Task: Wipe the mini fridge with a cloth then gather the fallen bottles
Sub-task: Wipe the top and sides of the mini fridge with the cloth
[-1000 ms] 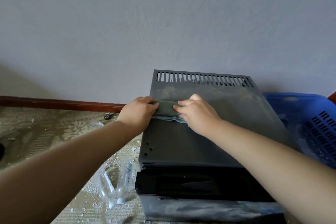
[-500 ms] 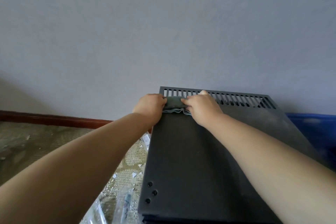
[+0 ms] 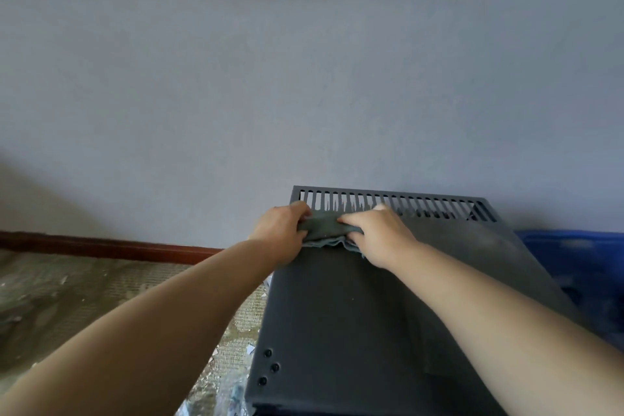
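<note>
The dark grey mini fridge [image 3: 337, 321] fills the lower middle, its flat top towards me and a row of vent slots along its far edge by the wall. A folded grey-green cloth [image 3: 322, 228] lies on the top just in front of the slots. My left hand [image 3: 280, 230] grips the cloth's left end and my right hand [image 3: 378, 233] presses on its right end. A scrap of clear plastic bottle [image 3: 233, 395] shows on the floor at the fridge's lower left corner.
A blue plastic basket [image 3: 574, 267] stands right of the fridge. A grey wall rises behind, with a dark wooden skirting board [image 3: 101, 245] at the left. The patterned floor [image 3: 67, 300] is strewn with white scraps.
Both hands have pushed the cloth from the middle of the fridge top to its far edge by the vent slots. The view has tilted up, hiding the fridge front and most bottles.
</note>
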